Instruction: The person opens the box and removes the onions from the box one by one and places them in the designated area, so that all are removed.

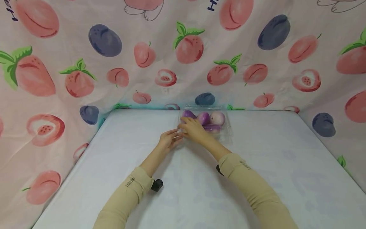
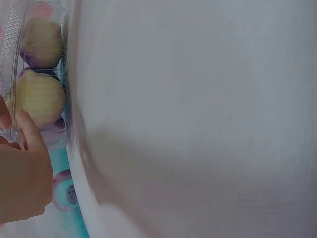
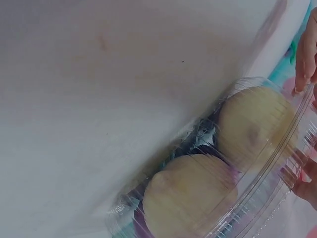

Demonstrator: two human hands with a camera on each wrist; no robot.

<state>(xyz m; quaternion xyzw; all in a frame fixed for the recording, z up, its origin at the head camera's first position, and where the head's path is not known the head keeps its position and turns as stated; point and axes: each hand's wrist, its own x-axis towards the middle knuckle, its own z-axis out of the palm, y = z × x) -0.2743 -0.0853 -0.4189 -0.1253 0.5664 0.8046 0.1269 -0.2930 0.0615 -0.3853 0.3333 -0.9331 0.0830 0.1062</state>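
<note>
A clear plastic clamshell box [image 1: 227, 127] lies near the back edge of the table. Through its walls show several round purple and pale vegetables [image 1: 217, 118], whose kind I cannot tell for sure. My left hand [image 1: 167, 140] is at the box's front left corner, thumb and fingers pinching its rim. Over the left part of the box arches my right hand [image 1: 195, 129], its bent fingers gripping the left edge close to the left fingertips. Two pale vegetables [image 3: 190, 196] show close up through the ridged wall in the right wrist view. The hands partly hide the box's left side.
A white cloth [image 1: 183, 190] covers the table. Behind it and at both sides hangs a pink curtain [image 1: 177, 89] printed with fruit; it meets the table's back edge just behind the box.
</note>
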